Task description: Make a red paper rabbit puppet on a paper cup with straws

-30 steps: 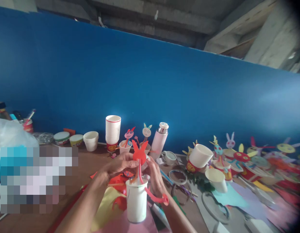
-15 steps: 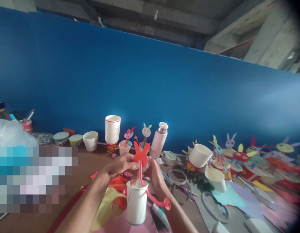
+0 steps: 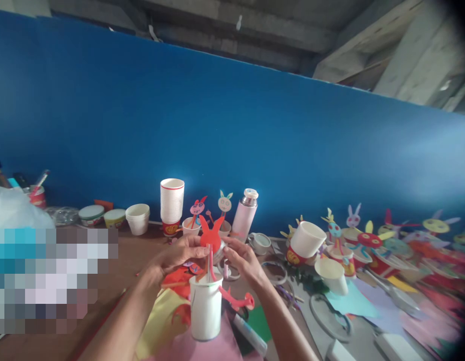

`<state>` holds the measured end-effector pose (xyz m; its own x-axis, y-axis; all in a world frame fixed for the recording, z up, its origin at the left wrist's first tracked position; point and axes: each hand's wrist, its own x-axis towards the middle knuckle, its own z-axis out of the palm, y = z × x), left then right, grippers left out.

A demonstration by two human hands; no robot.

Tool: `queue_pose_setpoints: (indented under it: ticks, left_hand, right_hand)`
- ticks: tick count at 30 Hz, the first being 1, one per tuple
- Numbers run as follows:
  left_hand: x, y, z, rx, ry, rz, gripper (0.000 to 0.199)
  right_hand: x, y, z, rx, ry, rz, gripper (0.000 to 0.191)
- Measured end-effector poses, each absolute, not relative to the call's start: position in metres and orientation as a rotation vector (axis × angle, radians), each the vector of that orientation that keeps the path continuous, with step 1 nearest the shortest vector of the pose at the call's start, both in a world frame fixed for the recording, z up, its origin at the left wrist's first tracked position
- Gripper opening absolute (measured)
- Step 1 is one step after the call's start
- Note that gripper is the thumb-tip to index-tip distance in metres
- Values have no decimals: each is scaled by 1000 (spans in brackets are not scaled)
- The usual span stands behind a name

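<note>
Head view: I have both hands raised just above the white paper cup [image 3: 206,313], which stands upright and is my landmark for everything else. Over its mouth is the red paper rabbit head [image 3: 211,239], ears up, with pinkish stems [image 3: 211,263] running from it down into the cup. My left hand [image 3: 185,252] pinches the lower left edge of the head, thumb in front. My right hand [image 3: 242,255] is at the head's right edge, thumb and forefinger close together; I cannot tell whether they grip the paper. A pinkish-red arm [image 3: 236,302] sticks out from the cup's right side and ends in a rounded tip.

Left of the cup lie yellow paper [image 3: 157,321] and red scraps [image 3: 176,286] on the bench [image 3: 131,250]; pink paper [image 3: 191,349] spreads around its base. Just to the cup's right are a pale tube [image 3: 251,335] and green paper [image 3: 261,321]. Beyond it, near the blue wall [image 3: 232,125], stand a stack of cups [image 3: 172,200], a pink-faced figure [image 3: 197,208], a pale rabbit figure [image 3: 225,204] and a pale pink flask [image 3: 243,220]. Well to the right of the cup, more paper figures [image 3: 371,241] crowd together in cups.
</note>
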<state>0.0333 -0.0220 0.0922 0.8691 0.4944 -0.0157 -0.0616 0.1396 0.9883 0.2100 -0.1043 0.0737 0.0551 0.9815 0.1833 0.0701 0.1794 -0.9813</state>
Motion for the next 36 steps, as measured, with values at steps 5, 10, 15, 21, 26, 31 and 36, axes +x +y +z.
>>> queue_pose_setpoints:
  ticks: [5,10,15,21,26,31,36]
  left_hand:
    - [36,-24,92,1409,357,401,24]
    - [38,-24,92,1460,389,370,27]
    - [39,-23,90,1452,395,368,26]
    - [35,-25,92,1334,423,413,24]
    - [34,-25,95,1315,430,419,24]
    - [35,-24,93,1374,430,407,25]
    - [35,-23,91,1373,382,386,22]
  right_hand:
    - [210,-111,79,-1357,-1524,601,31]
    - [207,-115,86,-1449,-1659,316,28]
    - [210,-114,85,-1426,-1637,366,28]
    - [214,-112,84,-1394,-1557,447,28]
    - [213,-114,89,-1386,-1612,476,29]
    - [215,-113,86,-1422,-1608,428,28]
    - [219,-110,81,-1386,-1573,466,27]
